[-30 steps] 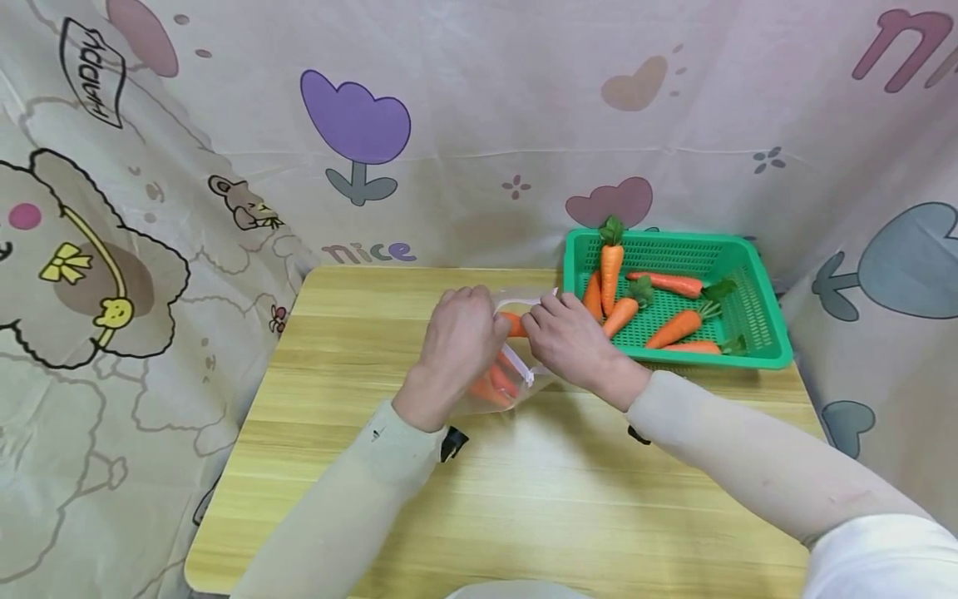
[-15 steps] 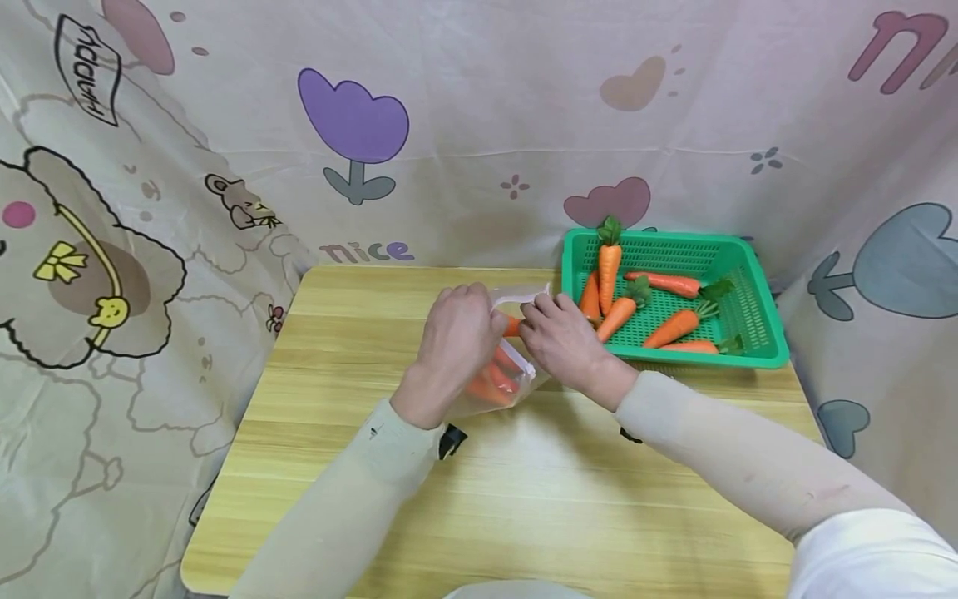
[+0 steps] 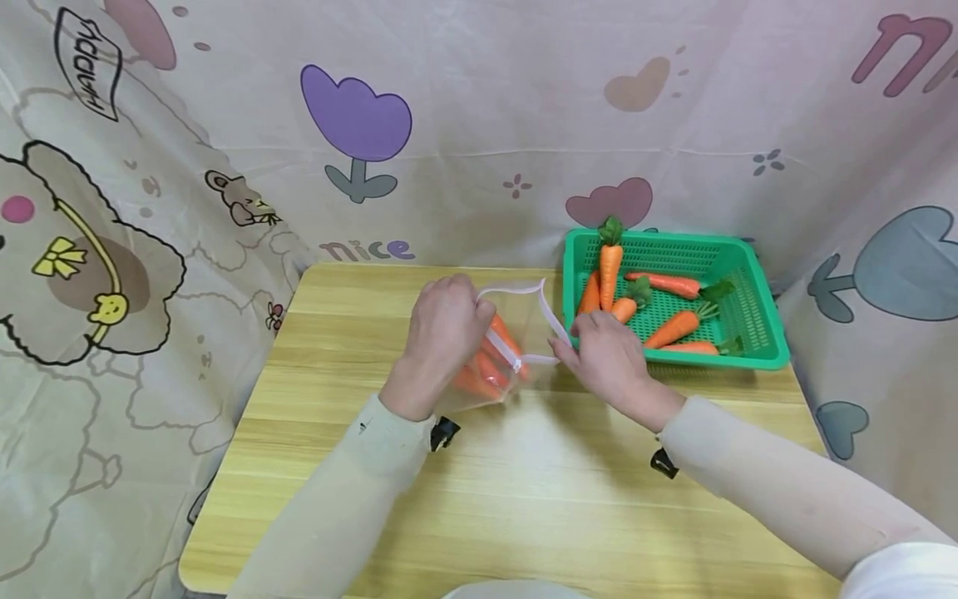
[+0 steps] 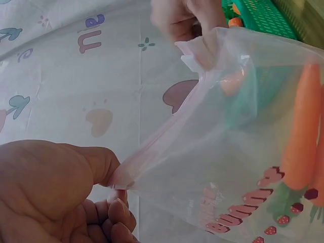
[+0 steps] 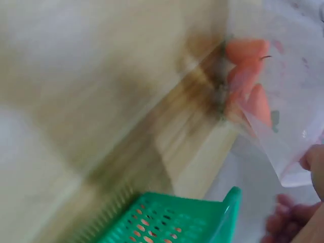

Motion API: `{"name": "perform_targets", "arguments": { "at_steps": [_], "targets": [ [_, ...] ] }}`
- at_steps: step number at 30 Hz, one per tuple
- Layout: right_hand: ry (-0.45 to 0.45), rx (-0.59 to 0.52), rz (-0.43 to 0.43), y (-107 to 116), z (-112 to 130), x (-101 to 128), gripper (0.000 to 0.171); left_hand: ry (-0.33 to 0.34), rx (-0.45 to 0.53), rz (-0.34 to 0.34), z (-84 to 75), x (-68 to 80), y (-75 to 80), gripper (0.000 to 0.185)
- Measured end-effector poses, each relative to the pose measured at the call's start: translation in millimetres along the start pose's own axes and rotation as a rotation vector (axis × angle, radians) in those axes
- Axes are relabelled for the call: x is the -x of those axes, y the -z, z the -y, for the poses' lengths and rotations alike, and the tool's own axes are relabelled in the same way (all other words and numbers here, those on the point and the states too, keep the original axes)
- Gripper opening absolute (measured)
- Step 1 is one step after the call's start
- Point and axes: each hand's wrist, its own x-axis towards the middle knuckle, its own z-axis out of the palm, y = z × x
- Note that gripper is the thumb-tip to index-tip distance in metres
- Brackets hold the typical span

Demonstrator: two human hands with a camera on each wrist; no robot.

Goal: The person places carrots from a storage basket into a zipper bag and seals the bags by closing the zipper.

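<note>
A clear plastic zip bag (image 3: 516, 349) with toy carrots (image 3: 486, 366) inside stands on the wooden table (image 3: 524, 491), its mouth pulled wide. My left hand (image 3: 445, 333) pinches the left side of the bag's rim. My right hand (image 3: 606, 353) pinches the right side of the rim, close to the green basket (image 3: 756, 333). In the left wrist view the bag (image 4: 243, 152) shows a carrot (image 4: 301, 136) and a printed strawberry pattern; my thumb and fingers (image 4: 101, 172) pinch the zip strip. The blurred right wrist view shows the bag (image 5: 283, 101) with carrots (image 5: 248, 76).
The green basket holds several toy carrots (image 3: 677, 326) at the table's back right; its corner (image 5: 202, 215) shows in the right wrist view. A printed cloth backdrop (image 3: 479, 125) closes in the back and both sides. Bare tabletop lies in front of the bag.
My right hand moved right toward the basket, drawing the bag's rim with it, so the mouth now gapes wide. My left hand shifted slightly and keeps its pinch.
</note>
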Motion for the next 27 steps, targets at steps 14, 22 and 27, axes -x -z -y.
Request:
{"name": "perform_targets", "arguments": {
  "at_steps": [14,22,27],
  "targets": [
    [-0.156,-0.472,0.229,15,35,-23,0.016,-0.163,-0.256,0.067,-7.8,6.8,-22.2,0.026],
    [-0.14,-0.38,0.207,9,44,-25,0.012,-0.21,-0.425,0.044,-4.7,15.2,-26.5,0.026],
    [-0.136,-0.357,0.191,3,50,-28,0.013,-0.086,-0.458,0.181,-7.6,24.5,-7.8,0.022]
  ]
}}
